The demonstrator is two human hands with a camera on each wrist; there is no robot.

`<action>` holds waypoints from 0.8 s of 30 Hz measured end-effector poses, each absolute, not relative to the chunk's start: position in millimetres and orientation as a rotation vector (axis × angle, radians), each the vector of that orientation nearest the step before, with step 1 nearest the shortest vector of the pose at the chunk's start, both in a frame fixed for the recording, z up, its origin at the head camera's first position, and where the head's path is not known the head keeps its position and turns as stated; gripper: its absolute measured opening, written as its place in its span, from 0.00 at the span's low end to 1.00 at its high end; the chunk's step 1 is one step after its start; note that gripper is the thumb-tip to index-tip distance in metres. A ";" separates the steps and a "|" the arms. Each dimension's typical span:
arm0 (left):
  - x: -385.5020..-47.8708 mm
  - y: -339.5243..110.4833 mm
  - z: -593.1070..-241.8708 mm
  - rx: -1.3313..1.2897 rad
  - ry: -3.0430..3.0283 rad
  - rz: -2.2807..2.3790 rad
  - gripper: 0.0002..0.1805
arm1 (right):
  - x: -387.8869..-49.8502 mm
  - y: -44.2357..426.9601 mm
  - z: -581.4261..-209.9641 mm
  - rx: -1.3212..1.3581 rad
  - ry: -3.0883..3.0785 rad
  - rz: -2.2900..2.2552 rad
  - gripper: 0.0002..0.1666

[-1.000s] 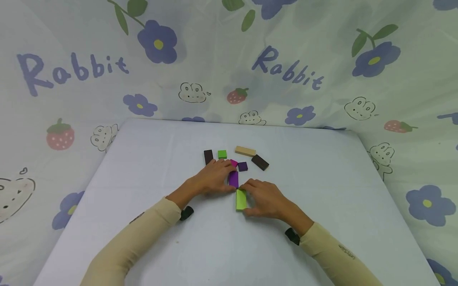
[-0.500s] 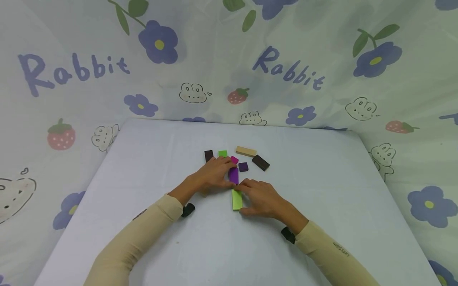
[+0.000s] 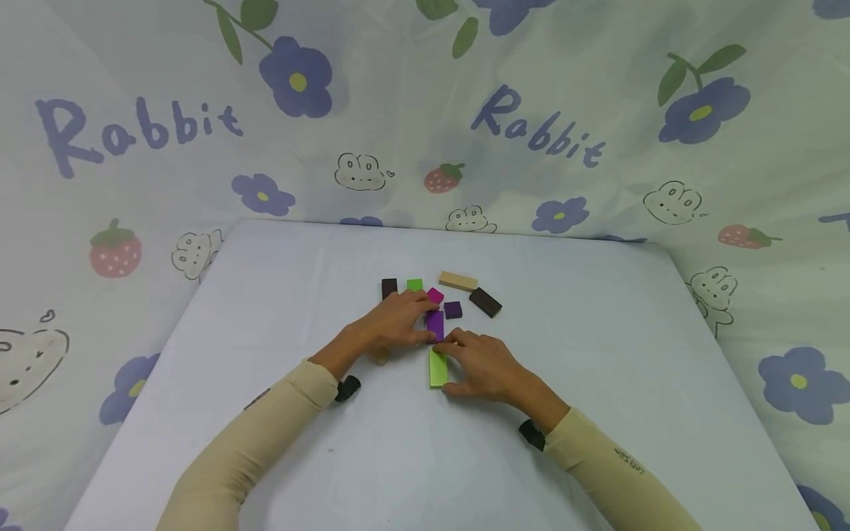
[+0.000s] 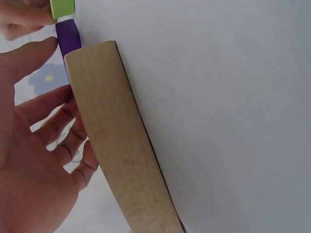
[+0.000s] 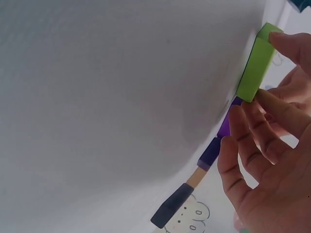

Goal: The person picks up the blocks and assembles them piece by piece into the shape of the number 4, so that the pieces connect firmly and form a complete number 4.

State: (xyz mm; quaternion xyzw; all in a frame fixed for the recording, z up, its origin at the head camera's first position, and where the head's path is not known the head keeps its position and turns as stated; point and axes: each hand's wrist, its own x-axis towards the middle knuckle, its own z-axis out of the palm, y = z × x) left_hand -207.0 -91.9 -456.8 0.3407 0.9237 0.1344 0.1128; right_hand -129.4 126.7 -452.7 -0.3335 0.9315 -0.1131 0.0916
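In the head view, my left hand [image 3: 395,321] pinches a purple block [image 3: 434,326] by its ends, between thumb and index finger. Nearer to me, my right hand [image 3: 488,369] grips a light green block [image 3: 437,369] lengthwise, thumb at the near end and fingertips at the far one. The two blocks lie flat, roughly in line end to end; whether they touch I cannot tell. Just beyond the purple block is a magenta block [image 3: 434,296]. A plain wooden block [image 4: 112,126] fills the middle of the left wrist view, mostly hidden under my left hand in the head view.
Behind the hands lie a bright green block [image 3: 415,285], a dark purple one [image 3: 453,310], a long wooden block [image 3: 458,281] and two dark brown blocks, one at left [image 3: 389,287] and one at right [image 3: 485,302]. A patterned curtain [image 3: 398,118] hangs behind the white table [image 3: 279,295].
The light green block has slid left and slightly away from me with my right hand, into line with the purple block. My left hand has shifted the purple block a little farther away.
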 end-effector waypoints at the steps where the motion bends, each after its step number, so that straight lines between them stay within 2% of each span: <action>1: -207.2 -91.9 -457.0 1.002 2.710 0.395 0.35 | -129.8 126.6 -452.8 -0.994 2.769 -0.333 0.38; 24: -205.3 -91.3 -454.5 0.988 2.704 0.376 0.32 | -133.2 124.8 -452.8 -1.020 2.810 -0.322 0.40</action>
